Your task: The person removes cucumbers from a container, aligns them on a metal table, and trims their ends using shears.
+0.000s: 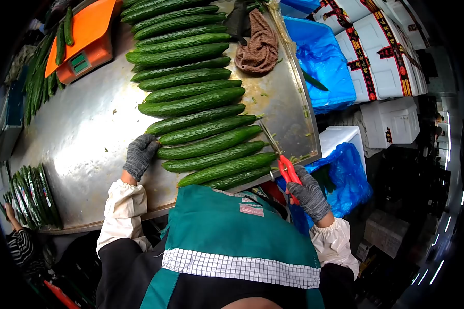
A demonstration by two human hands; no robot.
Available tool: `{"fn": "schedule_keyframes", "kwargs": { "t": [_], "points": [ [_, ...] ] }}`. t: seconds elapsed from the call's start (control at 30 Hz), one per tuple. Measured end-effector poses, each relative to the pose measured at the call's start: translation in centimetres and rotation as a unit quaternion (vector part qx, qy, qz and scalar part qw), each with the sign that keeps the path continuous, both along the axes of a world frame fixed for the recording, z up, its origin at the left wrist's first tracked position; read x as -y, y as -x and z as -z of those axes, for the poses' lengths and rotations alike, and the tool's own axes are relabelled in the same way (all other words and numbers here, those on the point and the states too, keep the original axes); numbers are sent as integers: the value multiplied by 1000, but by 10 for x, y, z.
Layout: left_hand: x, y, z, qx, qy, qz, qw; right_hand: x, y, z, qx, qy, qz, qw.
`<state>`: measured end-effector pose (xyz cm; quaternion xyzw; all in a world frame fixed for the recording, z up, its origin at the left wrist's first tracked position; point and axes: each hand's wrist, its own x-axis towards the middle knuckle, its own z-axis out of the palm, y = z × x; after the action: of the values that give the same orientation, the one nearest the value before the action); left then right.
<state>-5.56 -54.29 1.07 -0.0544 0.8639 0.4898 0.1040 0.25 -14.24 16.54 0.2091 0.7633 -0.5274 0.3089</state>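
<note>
The left hand point(141, 154) touches the cucumber row's point(207, 129) left edge, grip unclear. The right hand point(312, 196) grasps scissors point(290, 172) on the right.

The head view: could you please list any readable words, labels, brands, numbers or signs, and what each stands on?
No text reads clearly.
Label on the green apron: too blurred to read.
Display on the orange scale: too small to read.
Tape on the white box: markings too small to read.
</note>
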Motion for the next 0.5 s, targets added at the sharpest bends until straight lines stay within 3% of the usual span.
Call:
{"fn": "schedule_keyframes", "kwargs": {
  "t": [0.17, 0.23, 0.27, 0.37, 0.47, 0.5],
  "points": [
    [-13, -1, -20, -31, 98, 2, 995, 2, 12, -2, 5, -20, -27, 999],
    [-15, -2, -21, -142, 138, 18, 980, -1, 19, -4, 9, -18, -43, 999],
    [-14, -2, -21, -141, 138, 19, 980, -2, 22, -5, 12, -16, -61, 998],
    [-8, -4, -20, -165, 128, -22, 978, 3, 30, -5, 24, -24, -64, 997],
    [7, -6, -15, -31, -24, -120, 992, 6, 32, 1, 22, -12, -53, 998],
    [9, -7, -20, -30, -20, -124, 992, 8, 32, 2, 26, -20, -41, 999]
  ]
}}
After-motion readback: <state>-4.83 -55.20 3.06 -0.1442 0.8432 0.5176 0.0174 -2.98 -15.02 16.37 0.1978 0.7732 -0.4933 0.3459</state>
